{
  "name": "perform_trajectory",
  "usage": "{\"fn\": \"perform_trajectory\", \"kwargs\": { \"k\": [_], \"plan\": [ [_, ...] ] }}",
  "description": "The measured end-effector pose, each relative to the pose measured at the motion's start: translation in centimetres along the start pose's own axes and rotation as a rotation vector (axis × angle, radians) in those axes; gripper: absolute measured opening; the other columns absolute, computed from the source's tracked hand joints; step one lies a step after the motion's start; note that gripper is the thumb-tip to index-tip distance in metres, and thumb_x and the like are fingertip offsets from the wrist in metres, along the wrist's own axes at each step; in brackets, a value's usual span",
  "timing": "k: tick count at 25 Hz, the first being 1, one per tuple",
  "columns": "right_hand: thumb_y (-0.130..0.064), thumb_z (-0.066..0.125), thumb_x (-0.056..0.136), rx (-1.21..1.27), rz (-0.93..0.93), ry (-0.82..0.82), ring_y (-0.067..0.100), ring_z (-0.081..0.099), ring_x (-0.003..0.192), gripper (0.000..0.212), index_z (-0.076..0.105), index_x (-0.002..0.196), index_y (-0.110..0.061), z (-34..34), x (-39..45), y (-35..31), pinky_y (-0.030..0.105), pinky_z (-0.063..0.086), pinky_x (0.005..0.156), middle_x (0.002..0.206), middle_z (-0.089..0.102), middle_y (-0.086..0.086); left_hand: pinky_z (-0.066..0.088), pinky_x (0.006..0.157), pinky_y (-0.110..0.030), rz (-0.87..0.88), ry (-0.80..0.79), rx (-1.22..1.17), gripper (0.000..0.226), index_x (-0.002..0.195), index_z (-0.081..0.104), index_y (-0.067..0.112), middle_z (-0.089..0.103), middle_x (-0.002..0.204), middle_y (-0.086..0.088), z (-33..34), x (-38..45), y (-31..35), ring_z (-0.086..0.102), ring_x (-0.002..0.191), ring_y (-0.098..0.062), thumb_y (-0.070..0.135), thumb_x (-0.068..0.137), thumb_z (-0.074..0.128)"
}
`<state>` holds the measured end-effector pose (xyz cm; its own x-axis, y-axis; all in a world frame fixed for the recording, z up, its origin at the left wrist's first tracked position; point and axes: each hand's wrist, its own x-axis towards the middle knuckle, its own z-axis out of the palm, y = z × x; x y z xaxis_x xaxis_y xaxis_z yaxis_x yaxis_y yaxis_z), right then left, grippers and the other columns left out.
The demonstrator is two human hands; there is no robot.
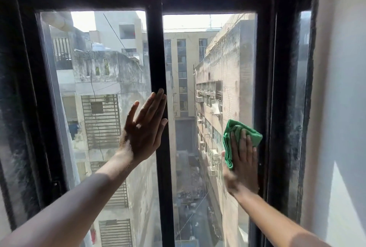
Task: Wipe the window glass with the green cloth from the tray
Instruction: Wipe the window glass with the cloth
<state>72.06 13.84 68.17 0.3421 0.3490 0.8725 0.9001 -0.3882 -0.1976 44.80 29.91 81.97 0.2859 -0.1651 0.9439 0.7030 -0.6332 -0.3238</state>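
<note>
A black-framed sliding window fills the view, with a left pane (95, 108) and a right pane (208, 80) of dusty glass. My right hand (242, 159) presses a bunched green cloth (244, 131) flat against the right pane, low and close to its right frame edge. The cloth sticks out above and to the left of my fingers. My left hand (145, 126) lies flat with fingers together and straight, its fingertips on the black centre mullion (157, 48) and its palm over the left pane. The tray is not in view.
A thick dusty black outer frame (285, 108) borders the window on the right, next to a white wall (340, 108). A dark frame post (23, 108) stands at the left. Buildings and an alley show through the glass.
</note>
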Motion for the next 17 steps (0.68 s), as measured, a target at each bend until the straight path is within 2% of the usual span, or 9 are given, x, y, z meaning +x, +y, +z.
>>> {"fn": "perform_trajectory", "kwargs": {
  "k": [1, 4, 5, 6, 9, 12, 14, 16, 17],
  "plan": [
    [-0.028, 0.076, 0.094, 0.001, 0.020, 0.019, 0.037, -0.003, 0.174, 0.107, 0.011, 0.178, -0.020, 0.9, -1.1, -2.7, 0.057, 0.008, 0.139, 0.187, 0.000, 0.016, 0.018, 0.142, -0.045, -0.007, 0.000, -0.002, 0.063, 0.179, 0.034, 0.013, 0.030, 0.190, -0.003, 0.0, 0.1, 0.0, 0.038, 0.173, -0.016, 0.026, 0.119, 0.048],
    [-0.024, 0.064, 0.091, -0.098, -0.723, -0.113, 0.026, -0.006, 0.174, 0.099, 0.014, 0.177, -0.030, 0.5, -0.4, -3.7, 0.048, 0.003, 0.140, 0.187, 0.015, 0.006, 0.015, 0.143, -0.041, 0.024, -0.045, -0.002, 0.064, 0.181, 0.028, 0.016, 0.024, 0.191, 0.000, -0.2, 0.1, -0.1, 0.032, 0.175, -0.015, 0.029, 0.120, 0.043],
    [-0.022, 0.060, 0.096, -0.124, -0.813, -0.101, 0.023, -0.001, 0.175, 0.094, 0.013, 0.177, -0.032, -0.9, 2.7, -2.4, 0.046, 0.004, 0.142, 0.187, 0.014, 0.001, 0.013, 0.143, -0.040, 0.027, -0.053, 0.008, 0.064, 0.181, 0.028, 0.016, 0.024, 0.192, 0.000, -0.3, 0.2, -0.2, 0.032, 0.175, -0.015, 0.030, 0.120, 0.043],
    [-0.021, 0.059, 0.101, -0.131, -0.715, -0.077, 0.024, 0.002, 0.175, 0.091, 0.009, 0.177, -0.031, -2.3, 5.7, -1.7, 0.046, 0.004, 0.142, 0.188, 0.008, 0.000, 0.013, 0.143, -0.039, 0.021, -0.059, 0.007, 0.064, 0.181, 0.029, 0.016, 0.025, 0.191, 0.000, -0.4, 0.3, -0.2, 0.033, 0.175, -0.016, 0.030, 0.120, 0.043],
    [-0.023, 0.062, 0.106, 0.180, 0.214, -0.019, 0.032, -0.005, 0.174, 0.092, 0.004, 0.177, -0.019, -5.5, 9.8, -4.6, 0.053, -0.001, 0.141, 0.187, -0.006, 0.011, 0.016, 0.142, -0.038, -0.016, -0.079, -0.052, 0.061, 0.179, 0.035, 0.014, 0.029, 0.190, -0.002, -1.4, 0.6, 0.4, 0.038, 0.173, -0.018, 0.029, 0.120, 0.045],
    [-0.025, 0.051, 0.113, 0.492, 0.389, -0.257, 0.021, -0.016, 0.170, 0.079, 0.005, 0.177, -0.022, -4.9, 3.2, -9.8, 0.049, -0.006, 0.141, 0.187, -0.011, 0.010, 0.022, 0.141, -0.043, -0.059, -0.185, -0.106, 0.064, 0.180, 0.034, 0.015, 0.027, 0.190, -0.001, -3.0, 1.2, 0.8, 0.036, 0.174, -0.019, 0.030, 0.119, 0.048],
    [-0.026, 0.045, 0.116, 1.049, 0.492, -0.515, 0.023, 0.026, 0.169, 0.053, 0.039, 0.170, -0.024, -8.2, 1.0, -10.7, 0.044, 0.021, 0.136, 0.183, 0.028, 0.009, 0.029, 0.138, -0.043, -0.147, -0.334, -0.277, 0.065, 0.177, 0.041, 0.017, 0.032, 0.188, -0.001, -4.8, 2.2, 1.1, 0.040, 0.171, -0.023, 0.032, 0.116, 0.055],
    [-0.022, 0.043, 0.115, 1.426, 0.638, -0.599, 0.025, 0.075, 0.122, 0.032, 0.070, 0.131, -0.018, -12.1, 3.1, -10.3, 0.042, 0.060, 0.102, 0.144, 0.070, 0.017, 0.054, 0.121, -0.044, -0.310, -0.394, -0.566, 0.047, 0.153, 0.070, 0.015, 0.065, 0.162, -0.007, -6.5, 3.6, 2.1, 0.064, 0.143, -0.028, 0.038, 0.112, 0.066],
    [-0.020, 0.044, 0.114, 1.491, 0.669, -0.571, 0.025, 0.078, 0.098, 0.028, 0.071, 0.118, -0.015, -14.0, 4.9, -10.3, 0.039, 0.064, 0.081, 0.121, 0.076, 0.016, 0.063, 0.104, -0.042, -0.454, -0.437, -0.742, 0.045, 0.139, 0.078, 0.016, 0.075, 0.143, -0.006, -7.5, 4.4, 2.6, 0.073, 0.127, -0.027, 0.048, 0.110, 0.067]
  ]
}}
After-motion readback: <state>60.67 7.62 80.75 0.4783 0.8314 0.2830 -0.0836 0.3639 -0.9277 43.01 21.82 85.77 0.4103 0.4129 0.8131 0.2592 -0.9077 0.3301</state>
